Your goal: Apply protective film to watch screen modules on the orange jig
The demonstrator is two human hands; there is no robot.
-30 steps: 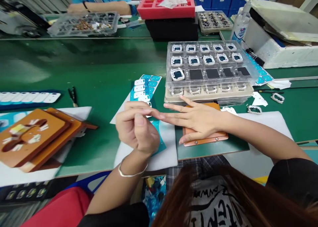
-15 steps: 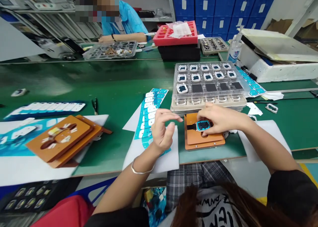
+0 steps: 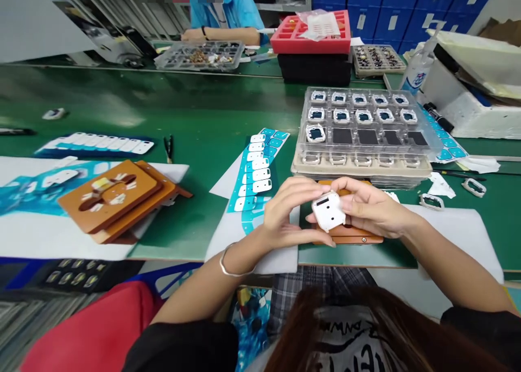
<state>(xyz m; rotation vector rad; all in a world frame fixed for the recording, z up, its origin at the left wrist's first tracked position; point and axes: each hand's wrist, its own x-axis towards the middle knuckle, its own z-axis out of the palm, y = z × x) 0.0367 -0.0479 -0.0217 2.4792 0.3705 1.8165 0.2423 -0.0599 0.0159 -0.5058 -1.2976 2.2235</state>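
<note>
Both my hands hold a small white square casing (image 3: pixel 329 211) just above an orange jig plate (image 3: pixel 354 234) near the table's front edge. My left hand (image 3: pixel 291 213) curls round the casing's left side. My right hand (image 3: pixel 372 206) grips it from the right, fingers bent. The casing's white back faces up. Behind the hands stands a stack of clear trays (image 3: pixel 366 123) with similar white-framed parts in their pockets. A blue sheet of white stickers (image 3: pixel 257 168) lies to the left of my hands.
Orange jig plates (image 3: pixel 118 198) lie at the left on white foam. More sticker strips (image 3: pixel 97 144) and tweezers (image 3: pixel 168 146) lie further back. Loose white frames (image 3: pixel 432 201) sit right. Across the green table a person in blue sits by a tray (image 3: pixel 201 54); red and black trays (image 3: pixel 311 41) stand behind.
My right hand lifted the casing off the orange jig and turned it white side up. My left hand came over and took hold of its left side.
</note>
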